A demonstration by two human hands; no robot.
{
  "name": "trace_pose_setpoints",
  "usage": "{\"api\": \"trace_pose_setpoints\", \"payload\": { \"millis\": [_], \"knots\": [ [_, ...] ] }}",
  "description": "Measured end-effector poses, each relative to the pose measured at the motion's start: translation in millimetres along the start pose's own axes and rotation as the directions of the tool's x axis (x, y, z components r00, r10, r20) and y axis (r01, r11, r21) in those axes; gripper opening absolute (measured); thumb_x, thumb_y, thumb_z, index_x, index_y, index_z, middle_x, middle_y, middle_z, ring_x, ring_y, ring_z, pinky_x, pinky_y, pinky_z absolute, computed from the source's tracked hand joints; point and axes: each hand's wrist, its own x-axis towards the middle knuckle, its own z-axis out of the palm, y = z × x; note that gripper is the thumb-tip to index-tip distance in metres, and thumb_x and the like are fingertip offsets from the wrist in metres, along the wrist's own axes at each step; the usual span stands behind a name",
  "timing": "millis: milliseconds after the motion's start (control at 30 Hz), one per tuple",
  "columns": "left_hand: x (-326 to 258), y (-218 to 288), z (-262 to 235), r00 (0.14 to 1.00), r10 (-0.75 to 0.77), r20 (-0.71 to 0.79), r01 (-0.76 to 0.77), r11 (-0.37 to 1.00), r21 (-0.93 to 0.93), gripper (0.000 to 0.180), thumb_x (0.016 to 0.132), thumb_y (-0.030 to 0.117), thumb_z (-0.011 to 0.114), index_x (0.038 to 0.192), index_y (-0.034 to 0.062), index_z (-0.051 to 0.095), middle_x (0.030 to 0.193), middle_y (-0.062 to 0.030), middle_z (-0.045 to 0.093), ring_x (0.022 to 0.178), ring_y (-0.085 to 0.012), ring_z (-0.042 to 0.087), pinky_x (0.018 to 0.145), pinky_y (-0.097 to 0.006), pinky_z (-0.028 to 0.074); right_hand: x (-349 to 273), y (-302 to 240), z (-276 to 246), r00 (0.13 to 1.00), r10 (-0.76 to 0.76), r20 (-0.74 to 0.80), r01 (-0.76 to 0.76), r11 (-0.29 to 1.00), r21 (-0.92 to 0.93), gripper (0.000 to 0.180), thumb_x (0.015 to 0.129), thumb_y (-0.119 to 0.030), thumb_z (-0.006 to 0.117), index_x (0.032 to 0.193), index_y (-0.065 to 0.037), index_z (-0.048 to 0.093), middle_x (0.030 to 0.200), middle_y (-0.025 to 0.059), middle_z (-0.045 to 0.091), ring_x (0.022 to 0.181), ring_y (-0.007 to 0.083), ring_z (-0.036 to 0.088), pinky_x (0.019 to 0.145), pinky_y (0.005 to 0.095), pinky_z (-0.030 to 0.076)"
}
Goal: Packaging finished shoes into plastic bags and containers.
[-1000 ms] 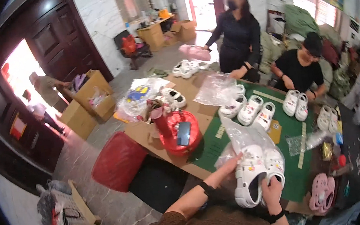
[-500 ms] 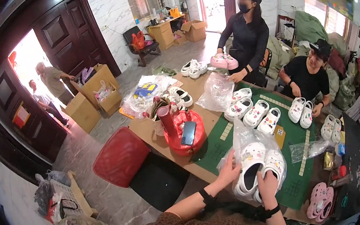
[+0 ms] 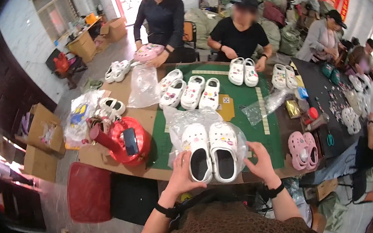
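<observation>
A pair of white clogs [image 3: 210, 152] with small charms lies side by side at the near edge of the green mat [image 3: 241, 105], heels toward me. My left hand [image 3: 183, 173] grips the left clog's outer side. My right hand [image 3: 260, 162] rests at the right clog's outer side, touching a clear plastic bag [image 3: 187, 120] that lies under and behind the pair.
Several more white clogs [image 3: 190, 90] sit farther back on the mat. A red bag with a phone [image 3: 128, 142] is to my left, pink clogs [image 3: 304, 148] to my right. Other people work across and along the right of the table [image 3: 127, 163]. A red stool [image 3: 88, 191] stands below left.
The view has swung right and centred on the table. The two clogs now lie straight and side by side, with a hand on each outer side.
</observation>
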Motion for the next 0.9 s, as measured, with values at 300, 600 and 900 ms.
{"api": "trace_pose_setpoints", "payload": {
  "millis": [300,600,900],
  "knots": [
    [-2,1,1,0.995,0.052,0.088,-0.050,0.999,-0.019,0.138,0.046,0.047,0.091,0.146,-0.0021,0.010,0.147,-0.0274,0.017,0.137,-0.0469,0.020,0.113,-0.048,0.025,14,28,15,0.936,-0.181,0.301,0.099,0.959,0.267,0.098,0.070,-0.016,0.071,0.149,0.001,0.016,0.152,0.0225,0.023,0.143,0.0330,0.020,0.116,0.0385,0.018],
    [-5,19,16,0.996,0.035,0.086,-0.034,0.999,-0.007,0.131,0.048,0.042,0.091,0.150,0.0129,0.014,0.151,-0.0317,-0.002,0.141,-0.0489,0.003,0.115,-0.049,0.019,41,71,59,0.982,-0.010,0.186,-0.054,0.941,0.334,0.073,0.078,0.000,0.059,0.145,-0.007,0.033,0.137,0.0179,0.045,0.127,0.0296,0.045,0.105,0.0366,0.037],
    [-6,10,22,0.999,0.040,0.037,-0.038,0.998,-0.049,0.118,0.054,0.035,0.089,0.149,0.0153,0.022,0.153,-0.0274,-0.003,0.143,-0.0448,0.004,0.114,-0.050,0.019,50,94,100,0.987,-0.002,-0.161,0.039,0.973,0.228,0.037,0.086,0.001,0.048,0.123,0.001,0.049,0.114,0.0190,0.055,0.105,0.0325,0.056,0.092,0.0389,0.043]
  ]
}}
